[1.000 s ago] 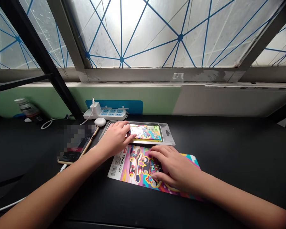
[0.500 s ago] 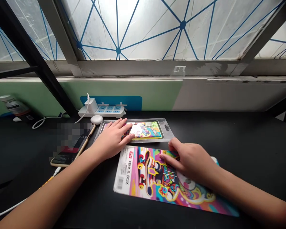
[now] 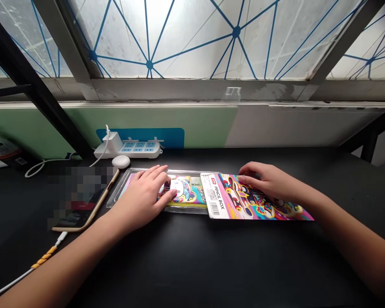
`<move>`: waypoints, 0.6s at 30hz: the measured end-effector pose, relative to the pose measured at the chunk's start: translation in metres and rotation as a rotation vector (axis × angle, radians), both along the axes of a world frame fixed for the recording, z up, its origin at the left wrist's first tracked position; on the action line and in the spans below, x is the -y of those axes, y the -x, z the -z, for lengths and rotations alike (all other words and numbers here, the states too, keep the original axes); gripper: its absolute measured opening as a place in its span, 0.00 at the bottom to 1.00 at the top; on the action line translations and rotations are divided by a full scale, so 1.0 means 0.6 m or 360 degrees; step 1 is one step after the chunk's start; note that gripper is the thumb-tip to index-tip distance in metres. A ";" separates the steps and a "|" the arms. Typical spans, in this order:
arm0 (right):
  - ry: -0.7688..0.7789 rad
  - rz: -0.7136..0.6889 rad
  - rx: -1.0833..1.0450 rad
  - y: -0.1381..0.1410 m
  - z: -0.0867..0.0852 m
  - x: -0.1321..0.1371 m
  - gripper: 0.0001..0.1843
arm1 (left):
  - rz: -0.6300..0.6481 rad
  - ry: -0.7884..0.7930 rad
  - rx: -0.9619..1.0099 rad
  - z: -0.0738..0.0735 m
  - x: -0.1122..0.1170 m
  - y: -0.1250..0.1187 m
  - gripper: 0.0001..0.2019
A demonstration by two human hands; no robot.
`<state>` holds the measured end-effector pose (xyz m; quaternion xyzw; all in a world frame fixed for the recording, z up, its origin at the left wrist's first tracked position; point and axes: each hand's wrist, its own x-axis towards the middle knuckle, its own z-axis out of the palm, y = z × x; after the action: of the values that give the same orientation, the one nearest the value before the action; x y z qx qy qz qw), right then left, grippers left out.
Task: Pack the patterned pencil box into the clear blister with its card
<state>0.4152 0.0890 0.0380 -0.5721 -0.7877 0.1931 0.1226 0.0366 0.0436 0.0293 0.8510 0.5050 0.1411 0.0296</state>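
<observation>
Black desk fills the lower half of the frame. Frosted window with blue line pattern runs across the top, green wall panel below it at left, dark frame post upper left. Power strip sits at the back of the desk, a plug and white cable in it, round white case just in front.

Clear plastic tray lies mid-frame holding a printed pencil box. Left hand is on top of the tray, fingers spread and nearly flat, fingertips on the box and tray, no pinch visible (open hand, basically pressing). Pencil box card, skateboard print, lies flat with its left end over the right end of the tray. Right hand is on the card near its top edge, fingers lightly curled. Thumb is hidden, so can't tell if it has hold of the edge.

Edges: phone, screen pixelated, is just left of the tray, nearly touching its corner. Yellow-wrapped white cable runs to lower left. Card's right tip stops well short of the right end of the desk. Desk surface continues in front of both hands, and the back edge is near the tray's top side.
</observation>
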 end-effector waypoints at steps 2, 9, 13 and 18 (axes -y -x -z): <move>-0.0047 0.0002 -0.0062 0.021 0.004 0.009 0.25 | -0.0004 -0.0012 -0.0002 0.001 0.001 -0.002 0.19; 0.0205 0.0101 -0.0200 0.021 0.013 0.002 0.26 | 0.0017 0.0006 -0.0013 0.000 0.000 -0.001 0.21; 0.0229 0.0189 -0.0142 -0.006 0.013 -0.012 0.25 | 0.0046 0.0006 -0.0011 -0.002 -0.001 -0.001 0.21; 0.0218 0.0194 -0.0160 -0.012 0.010 -0.013 0.25 | 0.0060 -0.0003 -0.0008 -0.001 -0.001 0.001 0.22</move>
<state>0.4227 0.0965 0.0317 -0.6155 -0.7292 0.2673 0.1341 0.0362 0.0444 0.0301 0.8608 0.4888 0.1387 0.0302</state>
